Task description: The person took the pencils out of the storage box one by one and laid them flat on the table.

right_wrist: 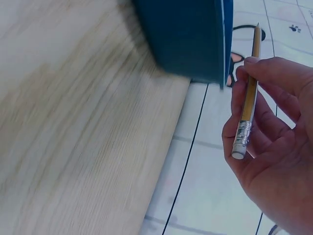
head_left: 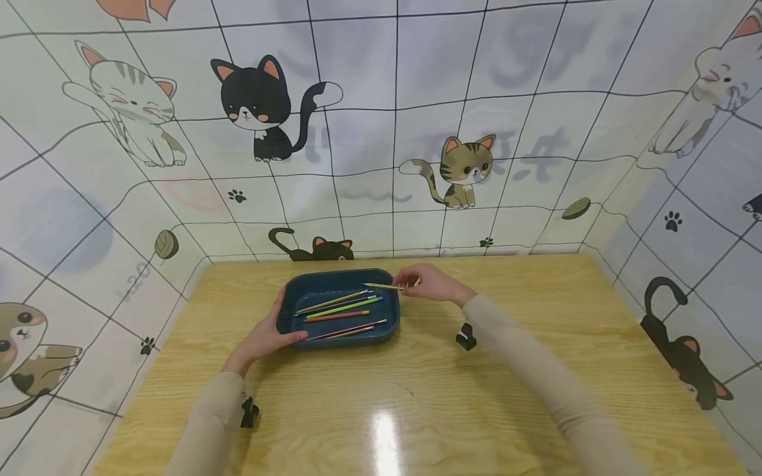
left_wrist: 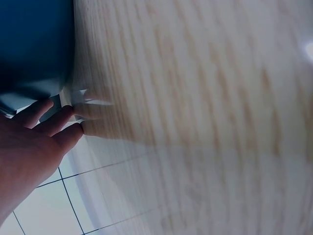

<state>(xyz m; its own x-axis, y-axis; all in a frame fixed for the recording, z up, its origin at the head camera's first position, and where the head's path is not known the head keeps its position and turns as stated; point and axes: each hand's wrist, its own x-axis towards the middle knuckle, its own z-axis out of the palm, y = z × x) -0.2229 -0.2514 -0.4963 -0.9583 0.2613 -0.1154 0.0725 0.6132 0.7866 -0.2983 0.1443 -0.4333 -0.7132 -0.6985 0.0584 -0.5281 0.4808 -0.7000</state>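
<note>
A dark blue rectangular tray [head_left: 357, 340] stands near the table's far edge with several pencils inside, among them a bright green pencil [head_left: 342, 309] and a red pencil [head_left: 337, 317]. My left hand [head_left: 266, 336] holds the tray's left end, thumb over the front rim and fingers along the outer side. In the left wrist view those fingers [left_wrist: 57, 121] are at the tray's wall. At the right end, my right hand [head_left: 433, 283] pinches a yellow pencil [right_wrist: 250, 93] between thumb and fingers. Its sharpened tip points left over the tray, and its white eraser end faces the wrist.
The light wooden table [head_left: 417, 403] meets a cat-printed, gridded backdrop [head_left: 369, 152] behind and at both sides. Small black devices sit at both wrists, one by the right sleeve [head_left: 506, 344] and one by the left sleeve [head_left: 211, 416].
</note>
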